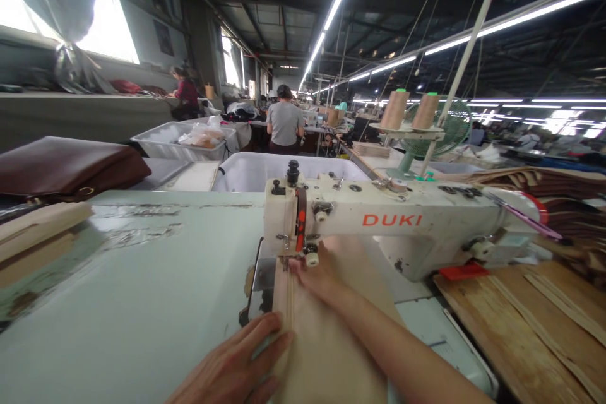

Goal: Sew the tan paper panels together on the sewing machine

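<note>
A long beige fabric panel [341,341] lies under the head of a white sewing machine [341,214] marked DUKI. A narrow folded strip or seam runs along the panel's left side up to the presser foot [285,262]. My left hand [241,360] rests at the panel's left edge near the front, its fingers apart and touching the cloth. Close beside the presser foot, my right hand [319,274] lies flat on the panel with a fingertip near the needle area. Part of its fingers is hidden behind the machine head.
Beige pieces [38,233] and a brown leather bag [71,164] lie at the left. On the right are a wooden board [544,315] with strips and stacked brown pieces [563,202]. Thread cones [395,110] stand behind the machine; a person in grey [285,120] sits ahead.
</note>
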Motion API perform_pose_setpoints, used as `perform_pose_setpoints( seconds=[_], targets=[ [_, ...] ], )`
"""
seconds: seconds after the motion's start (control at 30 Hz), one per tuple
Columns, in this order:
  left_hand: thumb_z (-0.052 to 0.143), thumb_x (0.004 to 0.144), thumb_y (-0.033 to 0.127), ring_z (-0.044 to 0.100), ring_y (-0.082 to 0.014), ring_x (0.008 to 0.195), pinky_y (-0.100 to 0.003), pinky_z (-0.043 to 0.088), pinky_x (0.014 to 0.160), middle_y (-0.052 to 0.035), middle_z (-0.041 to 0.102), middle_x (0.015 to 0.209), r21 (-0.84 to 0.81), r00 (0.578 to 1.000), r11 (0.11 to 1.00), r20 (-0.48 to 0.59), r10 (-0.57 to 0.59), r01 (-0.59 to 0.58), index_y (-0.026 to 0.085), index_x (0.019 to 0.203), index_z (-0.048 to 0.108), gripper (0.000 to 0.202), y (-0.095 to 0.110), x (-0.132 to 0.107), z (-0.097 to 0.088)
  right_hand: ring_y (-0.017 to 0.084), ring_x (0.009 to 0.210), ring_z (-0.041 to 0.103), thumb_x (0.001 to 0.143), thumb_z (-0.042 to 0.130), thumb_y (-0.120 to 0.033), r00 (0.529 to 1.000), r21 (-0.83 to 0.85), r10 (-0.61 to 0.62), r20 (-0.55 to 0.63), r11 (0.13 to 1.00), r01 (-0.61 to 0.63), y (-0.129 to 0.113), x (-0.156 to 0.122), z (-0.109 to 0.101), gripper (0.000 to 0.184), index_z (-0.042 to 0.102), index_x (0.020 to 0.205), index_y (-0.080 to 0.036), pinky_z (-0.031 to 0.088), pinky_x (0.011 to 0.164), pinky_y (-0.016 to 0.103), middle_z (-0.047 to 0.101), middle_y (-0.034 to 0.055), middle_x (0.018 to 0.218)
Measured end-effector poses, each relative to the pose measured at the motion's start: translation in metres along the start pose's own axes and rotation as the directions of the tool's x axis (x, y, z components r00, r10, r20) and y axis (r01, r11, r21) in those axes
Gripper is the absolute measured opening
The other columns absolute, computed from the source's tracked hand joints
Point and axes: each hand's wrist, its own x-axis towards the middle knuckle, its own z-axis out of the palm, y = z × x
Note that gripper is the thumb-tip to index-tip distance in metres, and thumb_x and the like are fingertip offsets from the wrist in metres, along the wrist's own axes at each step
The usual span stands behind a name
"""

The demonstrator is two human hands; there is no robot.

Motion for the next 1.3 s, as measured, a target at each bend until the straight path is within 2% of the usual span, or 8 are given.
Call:
perform_pose_setpoints(
  seconds=[0.1,0.17,0.3,0.5,0.73,1.0,1.13,1.3],
  targets=[
    [0.049,0.094,0.023,0.059,-0.0223,0.119,-0.028,0.046,0.106,-0.0077,0.06,0.131,0.013,0.999,0.999,0.006,0.038,-0.038,0.023,0.138,0.046,0.043,-0.002,0.0,-0.005,0.024,0.111,0.059,0.089,0.063,-0.02,0.995,0.04,-0.085,0.053,0.996,0.083,-0.005,-0.034,-0.013,0.013,0.069,0.101,-0.022,0.042,0.103,0.041,0.068,0.0067,0.112],
    [0.051,0.093,0.023,0.06,-0.0226,0.118,-0.03,0.046,0.108,-0.0075,0.062,0.129,0.015,0.998,0.998,0.027,0.057,-0.058,0.023,0.135,0.049,0.042,-0.004,0.003,-0.009,0.02,0.115,0.058,0.091,0.06,-0.017,0.98,0.098,-0.181,0.08,0.98,0.173,-0.006,-0.054,-0.019,0.015,0.068,0.102,-0.023,0.03,0.114,0.043,0.068,0.0027,0.116],
    [0.06,0.087,0.02,0.06,-0.0237,0.118,-0.033,0.043,0.111,-0.0073,0.064,0.127,0.027,0.997,0.999,0.075,0.025,-0.027,0.022,0.133,0.053,0.047,-0.009,0.012,-0.013,0.018,0.122,0.056,0.093,0.053,-0.011,0.956,0.14,-0.281,0.083,0.953,0.268,0.001,-0.062,-0.019,0.026,0.066,0.11,-0.026,0.012,0.121,0.047,0.067,-0.001,0.124],
    [0.064,0.084,0.018,0.058,-0.0242,0.123,-0.036,0.044,0.112,-0.0062,0.062,0.132,0.033,0.992,0.999,0.127,0.017,-0.021,0.024,0.138,0.05,0.056,-0.022,0.021,-0.007,0.017,0.121,0.054,0.095,0.056,-0.015,0.954,0.08,-0.286,0.088,0.957,0.28,0.016,-0.041,-0.012,0.029,0.066,0.115,-0.032,0.013,0.121,0.044,0.067,-0.0043,0.123],
    [0.056,0.092,0.02,0.051,-0.0252,0.13,-0.044,0.038,0.116,-0.0057,0.055,0.14,-0.041,0.982,0.999,0.189,0.022,-0.015,0.026,0.146,0.042,0.056,-0.046,0.024,0.01,0.024,0.13,0.043,0.097,0.05,-0.016,0.952,-0.049,-0.279,0.123,0.957,0.287,0.023,-0.035,-0.014,0.044,0.056,0.137,-0.034,0.017,0.118,0.05,0.063,0.0008,0.128],
    [0.052,0.094,0.018,0.053,-0.0256,0.123,-0.045,0.041,0.112,-0.0046,0.055,0.135,-0.124,0.978,0.991,0.207,-0.027,0.053,0.031,0.144,0.044,0.053,-0.052,0.034,0.007,0.018,0.116,0.053,0.091,0.06,-0.01,0.939,0.096,-0.337,0.069,0.939,0.33,0.012,-0.037,-0.022,0.035,0.068,0.116,-0.034,0.016,0.118,0.042,0.07,-0.0048,0.115],
    [0.051,0.094,0.017,0.054,-0.0251,0.116,-0.043,0.045,0.106,-0.0053,0.056,0.128,-0.151,0.961,0.981,0.265,-0.081,0.124,0.029,0.144,0.044,0.052,-0.051,0.036,0.007,0.018,0.118,0.053,0.092,0.059,-0.01,0.944,0.106,-0.319,0.081,0.945,0.31,0.013,-0.038,-0.019,0.036,0.067,0.117,-0.034,0.016,0.118,0.044,0.07,-0.004,0.117],
    [0.053,0.095,0.02,0.053,-0.0248,0.119,-0.043,0.042,0.109,-0.0037,0.057,0.13,-0.149,0.968,0.98,0.231,-0.094,0.13,0.029,0.145,0.042,0.052,-0.055,0.035,0.014,0.02,0.121,0.053,0.094,0.054,-0.01,0.946,0.071,-0.313,0.083,0.949,0.307,0.016,-0.036,-0.015,0.038,0.065,0.122,-0.034,0.017,0.118,0.047,0.069,-0.0021,0.12]
  ],
)
